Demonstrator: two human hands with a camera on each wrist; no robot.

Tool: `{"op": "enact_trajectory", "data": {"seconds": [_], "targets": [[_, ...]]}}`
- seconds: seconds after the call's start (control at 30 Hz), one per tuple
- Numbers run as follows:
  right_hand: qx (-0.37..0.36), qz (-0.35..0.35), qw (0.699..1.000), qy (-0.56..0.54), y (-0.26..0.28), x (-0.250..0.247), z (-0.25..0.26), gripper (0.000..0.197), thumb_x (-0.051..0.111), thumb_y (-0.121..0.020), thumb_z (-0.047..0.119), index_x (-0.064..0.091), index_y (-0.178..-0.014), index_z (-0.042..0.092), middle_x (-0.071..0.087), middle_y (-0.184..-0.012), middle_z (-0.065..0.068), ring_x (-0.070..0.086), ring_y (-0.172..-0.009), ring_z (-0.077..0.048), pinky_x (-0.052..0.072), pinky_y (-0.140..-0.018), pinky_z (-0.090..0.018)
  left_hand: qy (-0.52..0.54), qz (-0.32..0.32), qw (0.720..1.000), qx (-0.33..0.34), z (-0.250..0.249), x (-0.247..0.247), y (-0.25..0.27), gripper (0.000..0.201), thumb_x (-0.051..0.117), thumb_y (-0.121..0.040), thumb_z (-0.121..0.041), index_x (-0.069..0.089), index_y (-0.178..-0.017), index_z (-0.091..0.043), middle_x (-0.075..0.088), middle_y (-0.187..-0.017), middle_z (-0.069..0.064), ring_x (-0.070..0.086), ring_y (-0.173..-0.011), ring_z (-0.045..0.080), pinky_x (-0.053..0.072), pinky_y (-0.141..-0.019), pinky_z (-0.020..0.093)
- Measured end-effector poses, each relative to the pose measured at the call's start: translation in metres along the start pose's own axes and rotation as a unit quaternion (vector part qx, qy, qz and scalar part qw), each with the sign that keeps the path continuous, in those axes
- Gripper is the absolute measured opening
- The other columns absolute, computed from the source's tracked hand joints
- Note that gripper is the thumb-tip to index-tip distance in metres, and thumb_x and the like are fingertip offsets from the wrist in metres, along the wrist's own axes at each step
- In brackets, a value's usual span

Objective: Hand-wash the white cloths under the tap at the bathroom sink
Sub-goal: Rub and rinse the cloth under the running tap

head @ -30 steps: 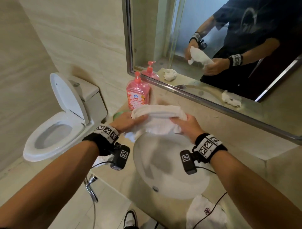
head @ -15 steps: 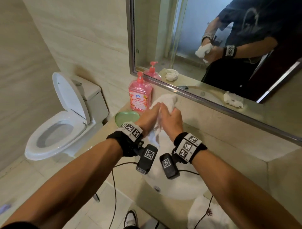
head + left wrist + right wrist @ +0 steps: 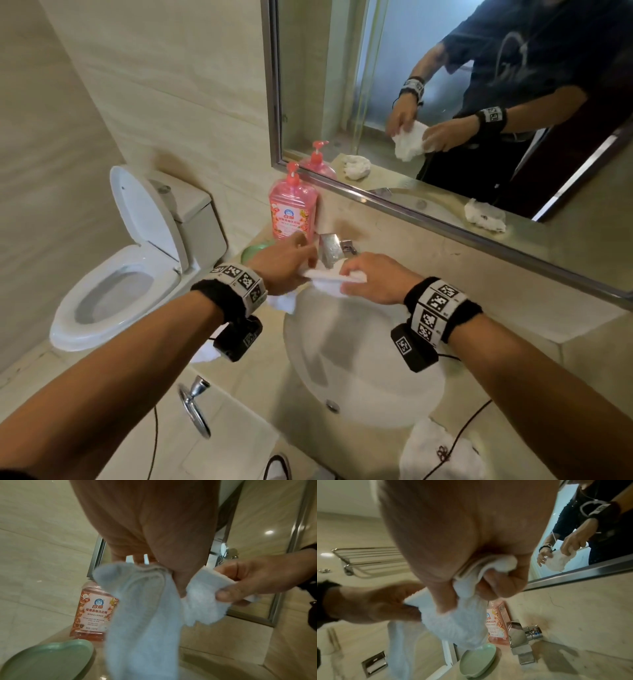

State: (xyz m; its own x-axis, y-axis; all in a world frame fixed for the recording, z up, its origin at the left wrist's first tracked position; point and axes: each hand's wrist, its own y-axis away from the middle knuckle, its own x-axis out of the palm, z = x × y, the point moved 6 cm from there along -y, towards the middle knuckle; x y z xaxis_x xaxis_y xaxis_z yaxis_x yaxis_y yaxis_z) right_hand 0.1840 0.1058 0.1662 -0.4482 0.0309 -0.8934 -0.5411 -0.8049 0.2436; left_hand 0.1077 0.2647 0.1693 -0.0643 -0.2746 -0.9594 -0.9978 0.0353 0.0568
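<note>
Where the beige stone counter [image 3: 507, 308] meets the mirror [image 3: 445, 102], a toilet [image 3: 113, 284] stands left; over the white sink [image 3: 359, 359], below the tap [image 3: 330, 248], left hand [image 3: 284, 265] and right hand [image 3: 376, 281] each grip the limp, bunched white cloth [image 3: 329, 279].

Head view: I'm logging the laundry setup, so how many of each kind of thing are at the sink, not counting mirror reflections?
White cloths: 3, one held, one at the near right, one at the near left
Pink soap bottle: 1
Green dish: 1
Tap: 1
Total: 6
</note>
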Motion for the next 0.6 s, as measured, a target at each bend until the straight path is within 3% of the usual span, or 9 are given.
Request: {"op": "enact_trajectory", "data": {"seconds": [0.07,0.13,0.17,0.27,0.33,0.4,0.47,0.53,0.6], "targets": [[-0.008,-0.028,0.999,0.025,0.001,-0.005,0.001,0.027,0.061,-0.095,0.046,0.072,-0.109,0.026,0.058,-0.119,-0.001,0.054,-0.114,-0.024,0.043,-0.095,-0.037,0.021,-0.018,0.999,0.045,-0.004,-0.010,0.002,0.024,0.072,-0.085,-0.031,0.069,-0.107,-0.021,0.053,-0.121,0.002,0.052,-0.106,0.020,0.046,-0.086,0.036],[-0.006,-0.058,0.998,0.036,0.002,-0.015,0.003,0.028,0.059,-0.095,0.049,0.074,-0.108,0.030,0.053,-0.130,0.006,0.043,-0.125,-0.019,0.035,-0.102,-0.040,0.030,-0.024,0.998,0.051,-0.004,-0.015,0.004,0.020,0.071,-0.087,-0.027,0.074,-0.105,-0.018,0.058,-0.119,0.001,0.054,-0.110,0.018,0.046,-0.092,0.036],[-0.005,-0.087,0.996,0.024,0.004,-0.024,0.003,0.026,0.059,-0.095,0.049,0.075,-0.103,0.030,0.057,-0.124,0.009,0.044,-0.121,-0.015,0.035,-0.099,-0.040,0.047,-0.026,0.998,0.041,-0.002,-0.017,0.006,0.019,0.069,-0.089,-0.026,0.074,-0.104,-0.017,0.061,-0.115,0.002,0.057,-0.106,0.019,0.047,-0.091,0.036],[0.000,-0.162,0.976,-0.147,0.008,-0.046,-0.002,0.034,0.061,-0.096,0.041,0.068,-0.075,0.015,0.060,-0.071,0.003,0.054,-0.067,-0.010,0.043,-0.066,-0.033,0.126,-0.045,0.991,-0.025,0.011,-0.026,0.009,0.021,0.064,-0.093,-0.030,0.072,-0.101,-0.013,0.070,-0.098,0.007,0.062,-0.090,0.025,0.049,-0.084,0.042],[0.037,-0.184,0.949,-0.253,0.010,-0.049,-0.009,0.037,0.058,-0.098,0.040,0.069,-0.080,0.010,0.065,-0.070,-0.006,0.057,-0.063,-0.015,0.047,-0.062,-0.034,0.172,-0.064,0.981,-0.066,0.018,-0.031,0.010,0.030,0.058,-0.097,-0.035,0.070,-0.101,-0.008,0.069,-0.094,0.013,0.062,-0.086,0.029,0.049,-0.080,0.042],[0.075,-0.223,0.922,-0.308,0.010,-0.048,-0.017,0.037,0.056,-0.099,0.040,0.072,-0.087,0.010,0.072,-0.083,-0.016,0.065,-0.072,-0.025,0.052,-0.066,-0.037,0.238,-0.082,0.963,-0.094,0.018,-0.034,0.009,0.037,0.049,-0.100,-0.040,0.069,-0.098,-0.008,0.068,-0.089,0.012,0.063,-0.071,0.019,0.051,-0.063,0.031],[0.112,-0.281,0.890,-0.342,0.006,-0.046,-0.019,0.037,0.056,-0.099,0.041,0.070,-0.084,0.011,0.070,-0.079,-0.010,0.062,-0.072,-0.022,0.049,-0.065,-0.033,0.334,-0.079,0.930,-0.132,0.008,-0.034,0.003,0.049,0.045,-0.099,-0.050,0.069,-0.099,-0.007,0.065,-0.089,0.010,0.058,-0.058,0.006,0.043,-0.049,0.020],[0.106,-0.315,0.867,-0.372,0.000,-0.035,0.002,0.042,0.054,-0.098,0.047,0.068,-0.085,0.010,0.065,-0.070,0.002,0.057,-0.065,-0.011,0.045,-0.058,-0.026,0.476,-0.076,0.857,-0.184,-0.008,-0.030,-0.008,0.064,0.041,-0.096,-0.061,0.067,-0.110,-0.004,0.068,-0.102,0.012,0.064,-0.080,0.015,0.052,-0.068,0.027],[0.061,-0.317,0.864,-0.386,-0.009,-0.028,0.032,0.045,0.050,-0.097,0.055,0.067,-0.090,0.014,0.068,-0.072,0.001,0.059,-0.062,-0.003,0.048,-0.055,-0.022,0.578,-0.092,0.788,-0.192,-0.028,-0.028,-0.018,0.063,0.037,-0.098,-0.060,0.064,-0.117,-0.006,0.067,-0.104,0.008,0.065,-0.099,0.025,0.053,-0.087,0.037]]}}
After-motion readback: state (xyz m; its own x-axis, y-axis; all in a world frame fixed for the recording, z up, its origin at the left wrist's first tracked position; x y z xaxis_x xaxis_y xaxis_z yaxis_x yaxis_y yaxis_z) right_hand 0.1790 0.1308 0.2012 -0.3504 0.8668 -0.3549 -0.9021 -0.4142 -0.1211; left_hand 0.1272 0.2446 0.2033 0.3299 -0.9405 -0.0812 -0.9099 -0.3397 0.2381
